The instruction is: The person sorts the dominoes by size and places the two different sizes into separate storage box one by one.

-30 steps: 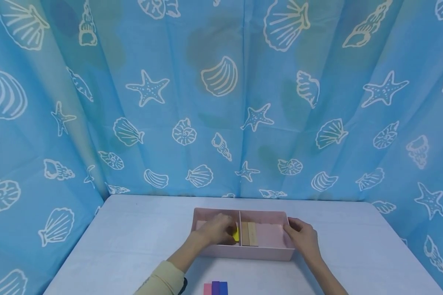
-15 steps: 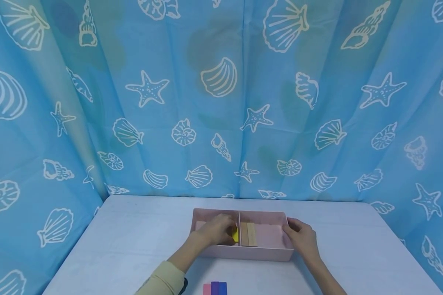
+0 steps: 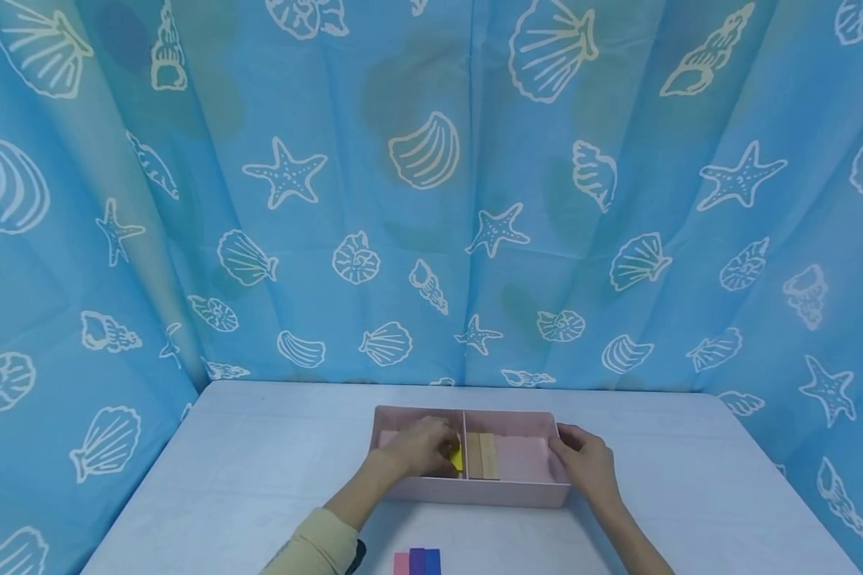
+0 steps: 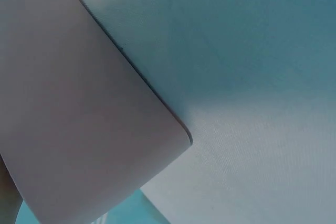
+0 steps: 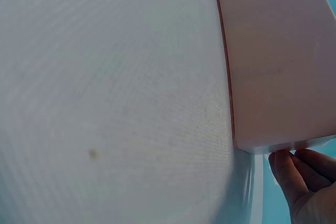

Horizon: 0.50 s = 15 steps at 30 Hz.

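A long pink two-compartment box (image 3: 489,493) stands on the table, a divider across its middle. My left hand (image 3: 424,449) reaches into the left compartment and pinches a yellow block (image 3: 456,458) beside the divider; the fingers hide much of it. At the box's right end, my right hand (image 3: 586,465) grips the wall near the rim. The right wrist view shows that hand's fingers (image 5: 289,174) against the end wall. Two light wooden pieces (image 3: 483,457) lie side by side in the right compartment, next to the divider. Only the box's outer wall (image 4: 94,98) shows in the left wrist view.
A pink block (image 3: 401,564), a purple block (image 3: 417,561) and a blue block (image 3: 434,562) sit together at the bottom edge of the head view. Behind the white table (image 3: 273,447) hangs a blue curtain (image 3: 374,200) with shell and starfish prints.
The head view has shifted very slightly. Both hands, the box and the yellow block otherwise keep their places.
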Available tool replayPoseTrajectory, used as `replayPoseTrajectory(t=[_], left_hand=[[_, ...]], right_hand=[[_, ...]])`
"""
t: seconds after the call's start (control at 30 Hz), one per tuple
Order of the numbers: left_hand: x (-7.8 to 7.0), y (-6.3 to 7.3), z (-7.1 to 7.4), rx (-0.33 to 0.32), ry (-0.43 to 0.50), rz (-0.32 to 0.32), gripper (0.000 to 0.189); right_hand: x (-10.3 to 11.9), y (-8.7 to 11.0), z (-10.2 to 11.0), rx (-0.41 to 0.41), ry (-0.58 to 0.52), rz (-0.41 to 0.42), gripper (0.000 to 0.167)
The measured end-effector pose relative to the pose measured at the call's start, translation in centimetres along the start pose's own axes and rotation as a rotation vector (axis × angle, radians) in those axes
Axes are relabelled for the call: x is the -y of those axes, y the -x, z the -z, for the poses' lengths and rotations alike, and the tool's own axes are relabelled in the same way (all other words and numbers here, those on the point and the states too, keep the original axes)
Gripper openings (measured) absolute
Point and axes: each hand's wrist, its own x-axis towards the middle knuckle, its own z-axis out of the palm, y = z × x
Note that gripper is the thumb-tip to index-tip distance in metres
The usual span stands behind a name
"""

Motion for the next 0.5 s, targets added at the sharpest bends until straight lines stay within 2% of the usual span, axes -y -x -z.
replayPoseTrajectory(t=[0.13,0.27,0.5], left_hand=[[-0.1,0.1,0.2,0.005,0.042,0.018,0.03],[-0.2,0.5,0.8,-0.018,0.076,0.024,0.033],[-1.3,1.5,3.1,-0.076,0.009,0.0,0.038]], right_hand=[[0.1,0.1,-0.1,-0.002,0.002,0.0,0.042],[0.2,0.2,0.0,-0.001,-0.002,-0.008,0.042],[0.3,0.1,0.1,0.004,-0.009,-0.033,0.043]])
